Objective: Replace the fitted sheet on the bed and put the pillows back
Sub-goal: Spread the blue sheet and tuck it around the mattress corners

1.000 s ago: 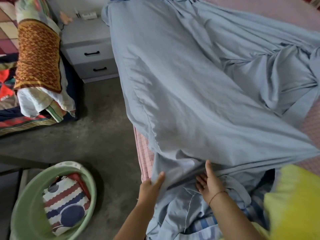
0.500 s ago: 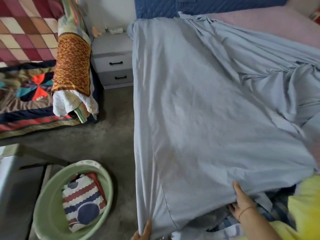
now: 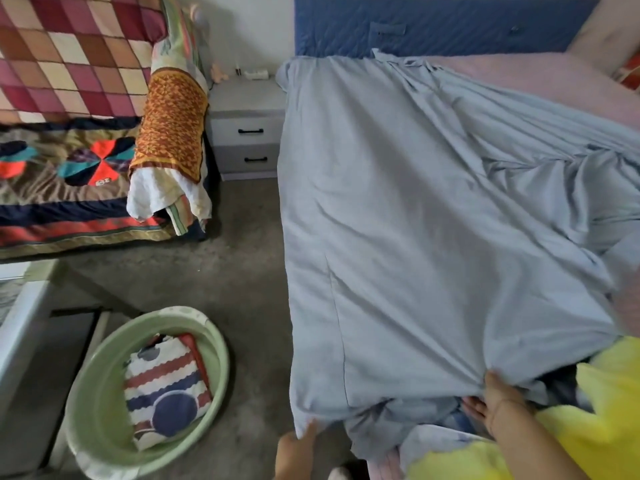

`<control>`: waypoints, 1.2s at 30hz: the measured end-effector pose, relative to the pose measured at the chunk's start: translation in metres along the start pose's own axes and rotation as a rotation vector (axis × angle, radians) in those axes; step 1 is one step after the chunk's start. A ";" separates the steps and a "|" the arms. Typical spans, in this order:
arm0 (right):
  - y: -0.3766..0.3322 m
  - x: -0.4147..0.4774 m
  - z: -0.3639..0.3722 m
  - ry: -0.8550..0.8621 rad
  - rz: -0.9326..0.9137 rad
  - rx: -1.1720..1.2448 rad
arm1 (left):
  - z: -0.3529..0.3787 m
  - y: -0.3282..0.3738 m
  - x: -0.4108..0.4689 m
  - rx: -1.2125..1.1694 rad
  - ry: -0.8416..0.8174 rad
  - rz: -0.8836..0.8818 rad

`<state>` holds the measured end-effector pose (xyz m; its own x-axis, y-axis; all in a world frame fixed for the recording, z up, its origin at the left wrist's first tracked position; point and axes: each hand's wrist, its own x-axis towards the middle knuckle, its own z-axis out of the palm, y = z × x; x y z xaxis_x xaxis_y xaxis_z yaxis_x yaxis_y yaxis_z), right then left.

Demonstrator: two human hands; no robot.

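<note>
A light blue fitted sheet [image 3: 433,237] lies spread over the left half of the bed, from the blue headboard [image 3: 433,26] down to the near end. Its right part is bunched in folds, and the pink mattress [image 3: 540,72] shows bare at the far right. My left hand [image 3: 298,448] grips the sheet's near left corner at the bottom of the view. My right hand [image 3: 495,396] pinches the sheet's near edge, pulling it taut. No pillow lies on the bed.
A green basin [image 3: 104,407] holding a folded striped cloth [image 3: 166,386] sits on the concrete floor at lower left. A grey nightstand [image 3: 247,133] stands beside the bed. Another bed with patchwork quilts [image 3: 69,133] and piled bedding [image 3: 173,133] lies at left. Yellow clothing [image 3: 588,427] fills the lower right.
The sheet has been pulled toward the near end and drawn flatter over the bed. My hands have spread apart along its near edge, and the view has tilted up toward the headboard.
</note>
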<state>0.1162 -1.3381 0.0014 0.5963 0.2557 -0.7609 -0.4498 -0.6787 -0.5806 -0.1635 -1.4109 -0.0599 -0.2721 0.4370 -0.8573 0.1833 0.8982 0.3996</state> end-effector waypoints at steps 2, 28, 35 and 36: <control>-0.003 0.003 0.002 -0.071 -0.012 -0.034 | 0.005 -0.002 0.006 -0.039 0.032 -0.004; -0.076 0.087 -0.015 -0.420 -0.980 -1.611 | 0.115 0.117 0.006 0.558 0.048 0.783; -0.076 0.089 -0.007 -0.471 -0.918 -1.417 | 0.122 0.119 0.014 0.497 0.028 0.761; -0.075 0.091 -0.006 -0.470 -0.923 -1.401 | 0.124 0.119 0.015 0.481 0.018 0.757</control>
<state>0.2082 -1.2685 -0.0224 -0.0380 0.8581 -0.5121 0.9166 -0.1742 -0.3599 -0.0290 -1.3035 -0.0657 0.0686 0.9084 -0.4124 0.6943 0.2534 0.6736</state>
